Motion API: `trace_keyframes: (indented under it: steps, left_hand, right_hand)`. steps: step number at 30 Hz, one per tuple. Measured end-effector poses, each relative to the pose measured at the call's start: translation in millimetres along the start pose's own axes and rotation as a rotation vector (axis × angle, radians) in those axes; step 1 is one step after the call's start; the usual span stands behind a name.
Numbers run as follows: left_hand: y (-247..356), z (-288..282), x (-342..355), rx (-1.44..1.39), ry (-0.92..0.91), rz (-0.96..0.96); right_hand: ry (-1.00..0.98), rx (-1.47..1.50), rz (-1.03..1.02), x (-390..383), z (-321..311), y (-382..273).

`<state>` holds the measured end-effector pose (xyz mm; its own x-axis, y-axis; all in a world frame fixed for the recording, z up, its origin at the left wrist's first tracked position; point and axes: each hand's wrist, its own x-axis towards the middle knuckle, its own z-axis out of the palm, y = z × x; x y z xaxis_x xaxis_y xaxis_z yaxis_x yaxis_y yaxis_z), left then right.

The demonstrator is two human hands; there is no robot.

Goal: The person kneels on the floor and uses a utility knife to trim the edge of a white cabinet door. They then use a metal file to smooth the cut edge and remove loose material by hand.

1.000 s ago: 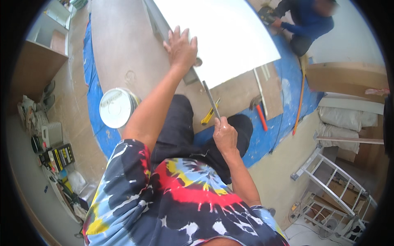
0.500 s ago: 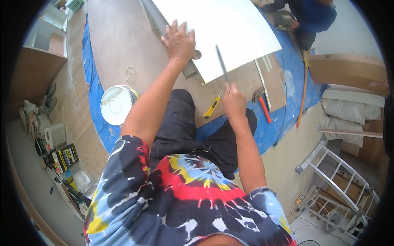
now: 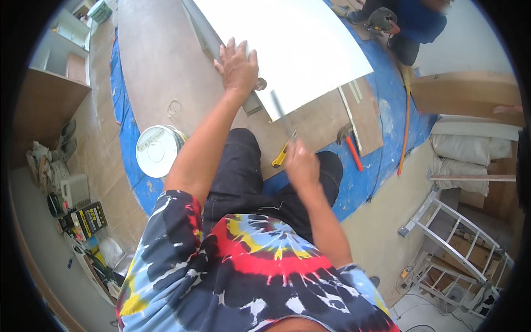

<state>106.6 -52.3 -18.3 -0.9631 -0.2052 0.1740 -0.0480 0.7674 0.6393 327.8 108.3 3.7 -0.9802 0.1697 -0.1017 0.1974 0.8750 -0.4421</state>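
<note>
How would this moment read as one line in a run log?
left hand: spread at edge of white panel | right hand: gripping slim grey tool, blurred | nearby: yellow cutter, red-handled hammer, white bucket

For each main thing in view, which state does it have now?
left hand: spread on white panel
right hand: closed on thin grey tool
thin grey tool: held, blurred
white bucket: upright, lidded
utility knife: lying, blade unclear
claw hammer: lying loose
power tool: held by co-worker
</note>
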Motion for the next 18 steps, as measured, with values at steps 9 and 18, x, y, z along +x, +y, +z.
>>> trace_keyframes:
  steps: [9, 18]
  left_hand:
    - [0, -1, 0, -0.014, -0.019, -0.003]
    - [-3, 0, -2, 0.238, -0.085, 0.276]
  right_hand:
    - [0.143, -0.017, 0.036, 14, -7, 6]
    - [0.211, 0.046, 0.082, 38, -13, 34]
